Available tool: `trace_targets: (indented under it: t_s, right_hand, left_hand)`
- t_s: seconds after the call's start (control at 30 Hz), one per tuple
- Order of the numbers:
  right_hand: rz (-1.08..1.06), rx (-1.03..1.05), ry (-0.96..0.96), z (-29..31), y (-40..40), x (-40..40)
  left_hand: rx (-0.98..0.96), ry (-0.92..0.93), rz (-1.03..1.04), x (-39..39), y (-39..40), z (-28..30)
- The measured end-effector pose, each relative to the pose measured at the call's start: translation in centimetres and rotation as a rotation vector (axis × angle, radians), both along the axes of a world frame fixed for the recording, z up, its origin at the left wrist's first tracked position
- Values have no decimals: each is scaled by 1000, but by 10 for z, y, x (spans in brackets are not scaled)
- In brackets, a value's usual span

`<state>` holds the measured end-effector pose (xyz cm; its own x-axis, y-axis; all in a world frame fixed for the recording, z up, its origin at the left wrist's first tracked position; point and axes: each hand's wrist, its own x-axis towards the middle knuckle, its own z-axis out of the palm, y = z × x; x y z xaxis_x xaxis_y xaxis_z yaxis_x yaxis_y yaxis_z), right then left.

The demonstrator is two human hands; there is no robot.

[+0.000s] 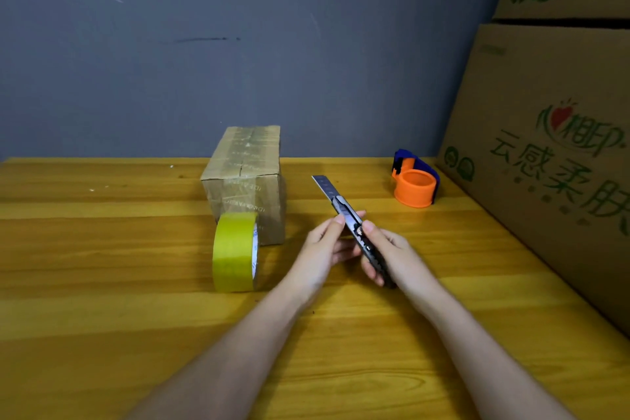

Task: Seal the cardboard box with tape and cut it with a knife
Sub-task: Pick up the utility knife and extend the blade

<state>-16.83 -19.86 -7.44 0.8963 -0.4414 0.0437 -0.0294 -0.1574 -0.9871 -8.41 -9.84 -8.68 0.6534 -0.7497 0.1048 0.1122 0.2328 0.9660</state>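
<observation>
1. Cardboard box (243,181), light and stiff, is being left standing near the table's (102,283) far edge; it should be steadied by its sides.
2. Yellow tape roll (235,252) is being stood on edge, touching the box.
3. Utility knife (354,225), blade extended, is being gripped by the right hand (385,249) and pinched by the left hand (324,245).

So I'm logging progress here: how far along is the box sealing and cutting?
Tape strips already cover the small cardboard box, so sealing looks done. Both hands, left and right, hold the utility knife with its blade extended, above the table. The cut is left. The yellow tape roll stands against the box.
</observation>
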Motion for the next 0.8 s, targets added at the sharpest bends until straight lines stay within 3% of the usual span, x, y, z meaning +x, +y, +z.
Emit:
trace_targets:
  t_s: [0.13, 0.27, 0.4, 0.53, 0.6, 0.7, 0.8]
  right_hand:
    - [108, 12, -28, 0, -3, -4]
    - [131, 80, -66, 4, 3, -6]
    - [32, 27, -131, 8, 10, -2]
    - [-8, 2, -127, 10, 15, 2]
    - [16, 44, -146, 14, 19, 3]
    - [48, 51, -133, 24, 29, 2]
    - [56, -12, -119, 36, 42, 5]
  left_hand:
    - [42, -40, 19, -6, 1, 8]
    - [220, -176, 16, -11, 7, 24]
    - [479, -527, 13, -14, 35, 47]
    - [355, -662, 10, -18, 88, 79]
    - [294, -727, 106, -13, 114, 87]
    - [287, -936, 412, 14, 145, 87]
    - [417, -889, 518, 44, 159, 78]
